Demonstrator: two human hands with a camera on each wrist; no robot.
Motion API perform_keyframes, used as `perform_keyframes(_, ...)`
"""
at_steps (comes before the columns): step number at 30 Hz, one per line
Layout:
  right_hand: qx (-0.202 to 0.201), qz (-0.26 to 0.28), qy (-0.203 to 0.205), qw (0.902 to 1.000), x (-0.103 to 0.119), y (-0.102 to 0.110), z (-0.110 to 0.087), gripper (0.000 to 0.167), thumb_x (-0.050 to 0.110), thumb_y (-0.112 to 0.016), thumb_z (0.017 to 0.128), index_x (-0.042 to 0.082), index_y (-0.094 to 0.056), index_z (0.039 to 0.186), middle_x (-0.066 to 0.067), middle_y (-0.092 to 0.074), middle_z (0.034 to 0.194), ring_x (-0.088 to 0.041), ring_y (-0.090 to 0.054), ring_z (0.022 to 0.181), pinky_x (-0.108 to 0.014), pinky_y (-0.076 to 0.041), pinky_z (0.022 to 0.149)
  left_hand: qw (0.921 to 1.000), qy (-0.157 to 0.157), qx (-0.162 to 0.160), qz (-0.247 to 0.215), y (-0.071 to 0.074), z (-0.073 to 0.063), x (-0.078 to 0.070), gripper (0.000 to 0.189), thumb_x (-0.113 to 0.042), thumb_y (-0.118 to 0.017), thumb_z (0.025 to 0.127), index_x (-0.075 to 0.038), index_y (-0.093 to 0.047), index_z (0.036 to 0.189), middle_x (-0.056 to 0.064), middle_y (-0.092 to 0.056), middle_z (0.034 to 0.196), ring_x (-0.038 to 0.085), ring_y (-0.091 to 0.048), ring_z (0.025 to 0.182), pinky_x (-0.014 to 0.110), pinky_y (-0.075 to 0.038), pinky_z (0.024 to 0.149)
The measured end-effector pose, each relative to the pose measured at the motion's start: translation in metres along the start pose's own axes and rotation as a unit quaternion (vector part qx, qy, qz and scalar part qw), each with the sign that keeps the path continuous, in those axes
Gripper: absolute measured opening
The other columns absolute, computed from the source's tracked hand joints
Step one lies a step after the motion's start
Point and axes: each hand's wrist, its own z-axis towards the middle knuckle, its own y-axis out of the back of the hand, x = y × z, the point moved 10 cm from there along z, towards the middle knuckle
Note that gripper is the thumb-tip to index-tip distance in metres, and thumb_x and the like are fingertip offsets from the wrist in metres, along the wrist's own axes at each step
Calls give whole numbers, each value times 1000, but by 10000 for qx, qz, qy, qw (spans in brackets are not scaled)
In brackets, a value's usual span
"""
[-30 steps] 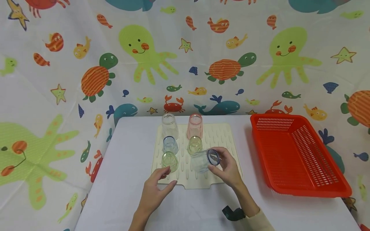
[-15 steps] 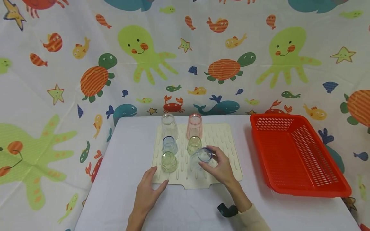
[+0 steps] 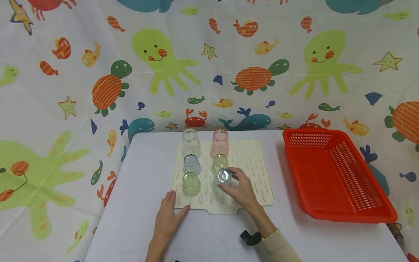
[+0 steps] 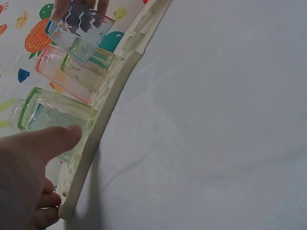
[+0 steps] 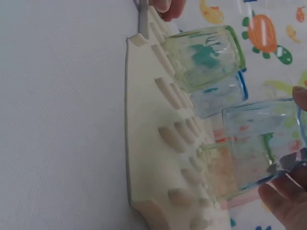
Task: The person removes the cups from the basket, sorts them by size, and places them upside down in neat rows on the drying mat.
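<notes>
My right hand (image 3: pixel 243 191) grips a blue-rimmed glass tumbler (image 3: pixel 224 176) near its top, thumb on one side and fingers on the other. In the right wrist view the tumbler (image 5: pixel 264 143) hangs close over the cream ribbed drying mat (image 3: pixel 250 163). My left hand (image 3: pixel 167 214) rests at the mat's front left corner, fingers relaxed, holding no glass. Just beyond it stands a green glass (image 3: pixel 191 185), with a small blue glass (image 3: pixel 192 166) behind. A yellow-green glass (image 3: pixel 220 163) is right behind the held tumbler. At the back stand a tall clear glass (image 3: pixel 192 145) and a pink glass (image 3: pixel 220 145).
A red plastic basket (image 3: pixel 315 174) with slotted walls stands to the right of the mat on the white tabletop (image 3: pixel 147 174). A white curtain (image 3: pixel 209 98) printed with sea animals hangs behind the table. The mat's right side bears no glasses.
My right hand has moved left and turned the tumbler from tilted to nearly upright, over the mat's front row. My left hand has drawn back from the green glass to the mat's corner.
</notes>
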Motion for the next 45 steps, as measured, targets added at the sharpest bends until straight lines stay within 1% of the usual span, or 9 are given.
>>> perform_keyframes(2, 38, -27, -65, 10000, -3, -4, 0, 63, 19, -89, 75, 6, -59, 130, -10, -65, 127, -28, -65, 119, -44, -57, 102, 10000, 8, -7, 20, -3, 1, 2, 83, -42, -77, 86, 8, -45, 145, 26, -41, 155, 50, -37, 143, 62, -35, 118)
perform_keyframes(5, 101, -81, -235, 9996, -10, -10, -1, 65, 20, -89, 76, 5, -58, 131, -11, -64, 128, -27, -65, 119, -40, -57, 103, 9999, -39, -87, 35, -4, 1, 3, 82, -40, -77, 86, 9, -46, 144, 25, -38, 157, 53, -36, 142, 63, -34, 117)
perform_keyframes(8, 153, -166, -375, 9990, -15, -14, -2, 66, 23, -88, 77, 5, -57, 132, -11, -64, 129, -28, -65, 120, -39, -57, 103, 9999, -81, -144, 47, -3, 1, 3, 82, -39, -77, 86, 11, -45, 143, 25, -37, 157, 51, -35, 144, 63, -31, 120)
perform_keyframes(12, 188, -202, -497, 9984, -19, -17, -3, 66, 25, -88, 77, 5, -57, 133, -12, -63, 129, -29, -65, 120, -41, -57, 103, 9999, -97, -128, 62, -1, 2, 2, 85, -41, -77, 86, 12, -44, 144, 26, -38, 156, 45, -33, 147, 61, -25, 124)
perform_keyframes(21, 206, -116, -436, 9988, -21, -20, -5, 67, 24, -88, 77, 1, -57, 132, -13, -63, 128, -30, -65, 119, -42, -57, 102, 9999, -5, -35, 100, -3, 2, 7, 87, -44, -76, 86, 12, -43, 145, 26, -37, 157, 46, -32, 147, 62, -25, 123)
perform_keyframes(26, 203, -151, -528, 9983, -23, -21, -6, 66, 25, -88, 78, 2, -57, 132, -13, -64, 127, -31, -66, 118, -43, -58, 101, 9999, 82, 13, 92, -3, 2, 12, 88, -45, -76, 87, 12, -42, 145, 26, -37, 157, 47, -32, 147, 64, -25, 122)
perform_keyframes(31, 249, -229, -604, 9976, -25, -22, -6, 66, 26, -87, 79, 3, -57, 133, -13, -64, 127, -32, -66, 117, -45, -58, 101, 9999, 85, 62, 46, -2, 1, 12, 87, -44, -76, 87, 12, -43, 144, 27, -38, 156, 45, -32, 148, 61, -21, 125)
perform_keyframes(37, 294, -288, -615, 9973, -26, -24, -7, 67, 27, -86, 80, 3, -55, 135, -14, -63, 128, -33, -65, 118, -45, -58, 101, 9999, 83, 95, 26, -1, 0, 11, 86, -43, -77, 87, 14, -43, 143, 27, -39, 156, 45, -32, 148, 61, -21, 125)
perform_keyframes(45, 289, -394, -561, 9972, -27, -24, -8, 68, 28, -86, 81, 3, -54, 135, -13, -63, 128, -32, -65, 118, -43, -58, 100, 9996, 162, 204, 50, -5, 1, 15, 87, -44, -76, 87, 13, -42, 144, 27, -38, 157, 45, -30, 149, 60, -20, 126)
